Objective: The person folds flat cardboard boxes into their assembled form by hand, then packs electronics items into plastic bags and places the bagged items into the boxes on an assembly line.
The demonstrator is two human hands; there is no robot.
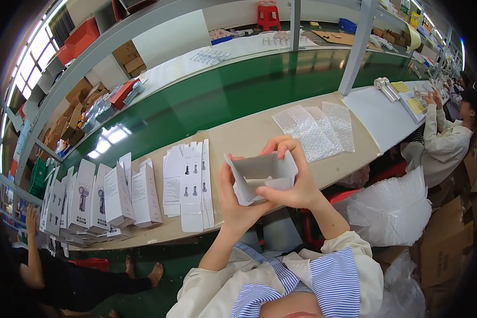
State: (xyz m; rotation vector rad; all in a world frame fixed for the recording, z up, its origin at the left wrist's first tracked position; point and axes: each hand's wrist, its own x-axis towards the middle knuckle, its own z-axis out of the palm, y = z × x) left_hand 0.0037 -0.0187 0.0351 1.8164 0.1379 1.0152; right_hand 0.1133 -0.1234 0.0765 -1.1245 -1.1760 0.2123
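Between my two hands is a white cardboard box (239,174), its near end open so that I look down into its hollow inside. My left hand (228,193) grips the box's left side, with fingers behind it. My right hand (297,183) wraps round the right side, the thumb at the lower edge and the fingers over the top rim. Flat unfolded cartons (192,185) with small printed pictures lie on the table left of my hands. Farther left, several folded white boxes (119,196) stand and lean in a row.
Bubble wrap bags (315,132) lie on the table right of my hands, and more bubble wrap (392,206) is heaped beside me. Past the table runs a green conveyor belt (196,116). A grey post (358,47) rises at the right. Co-workers sit at right (445,138) and left (37,270).
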